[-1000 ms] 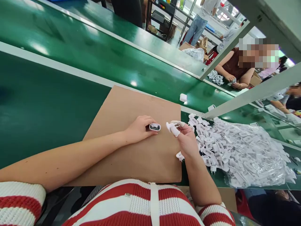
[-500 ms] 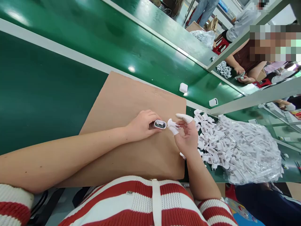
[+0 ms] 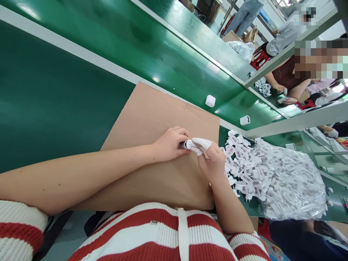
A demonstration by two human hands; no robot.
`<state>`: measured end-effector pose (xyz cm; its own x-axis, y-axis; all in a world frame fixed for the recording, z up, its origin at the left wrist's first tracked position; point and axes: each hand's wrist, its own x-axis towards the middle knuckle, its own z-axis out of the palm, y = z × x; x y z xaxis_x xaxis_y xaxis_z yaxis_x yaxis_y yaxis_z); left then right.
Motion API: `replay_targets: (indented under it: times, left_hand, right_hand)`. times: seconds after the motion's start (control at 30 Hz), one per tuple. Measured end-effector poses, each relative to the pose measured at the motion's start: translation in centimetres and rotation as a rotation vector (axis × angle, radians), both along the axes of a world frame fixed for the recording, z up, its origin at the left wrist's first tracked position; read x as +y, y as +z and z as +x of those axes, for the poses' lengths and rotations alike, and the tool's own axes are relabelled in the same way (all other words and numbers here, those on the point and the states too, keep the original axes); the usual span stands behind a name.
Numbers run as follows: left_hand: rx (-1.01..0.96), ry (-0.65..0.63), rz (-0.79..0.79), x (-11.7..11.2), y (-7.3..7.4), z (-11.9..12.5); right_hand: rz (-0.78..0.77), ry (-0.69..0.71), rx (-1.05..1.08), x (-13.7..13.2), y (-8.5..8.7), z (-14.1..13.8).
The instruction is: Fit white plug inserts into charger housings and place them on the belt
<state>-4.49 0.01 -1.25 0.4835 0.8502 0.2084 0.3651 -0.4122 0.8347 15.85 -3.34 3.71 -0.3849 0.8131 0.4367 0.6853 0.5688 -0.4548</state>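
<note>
White housing (image 3: 186, 145) in closed left grip (image 3: 171, 144)

Housing (image 3: 187, 145) and loose parts (image 3: 255, 170): smooth white plastic.
Bag (image 3: 299, 185): glossy clear film. Sheet (image 3: 163, 181): matt cardboard. Worktop (image 3: 108, 40): glossy, smooth. Sweater (image 3: 138, 237): ribbed knit.

Red and white stripes cross my knitted top (image 3: 152, 252) at six o'clock, split by a plain white band (image 3: 183, 235). In my left hand (image 3: 170, 144), a white case (image 3: 186, 145); on my right hand (image 3: 213, 162), white finger covers (image 3: 203, 143), all against plain brown cardboard (image 3: 163, 181). White parts (image 3: 247, 178) pile up at two o'clock, a red stool (image 3: 259, 61) shows at one, and dark green tabletop (image 3: 51, 98) fills ten.
</note>
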Motion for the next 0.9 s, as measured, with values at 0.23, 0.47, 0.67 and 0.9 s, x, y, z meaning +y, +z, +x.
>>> replay_targets:
  times: [0.23,0.47,0.67,0.9]
  left_hand:
    - [0.006,0.003,0.018,0.0,-0.1,0.1]
    - [0.016,0.022,0.033,0.0,-0.3,0.3]
    - [0.013,0.062,0.046,-0.4,-0.2,0.5]
    - [-0.039,0.173,-0.189,1.8,2.0,-0.8]
  right_hand:
    - [0.001,-0.008,-0.070,0.1,-0.3,-0.3]
    - [-0.043,-0.117,-0.114,-0.2,-1.1,-0.4]
    - [-0.154,-0.169,-0.043,-0.6,-1.8,-1.1]
    - [-0.253,-0.209,-0.042,-0.5,2.7,4.5]
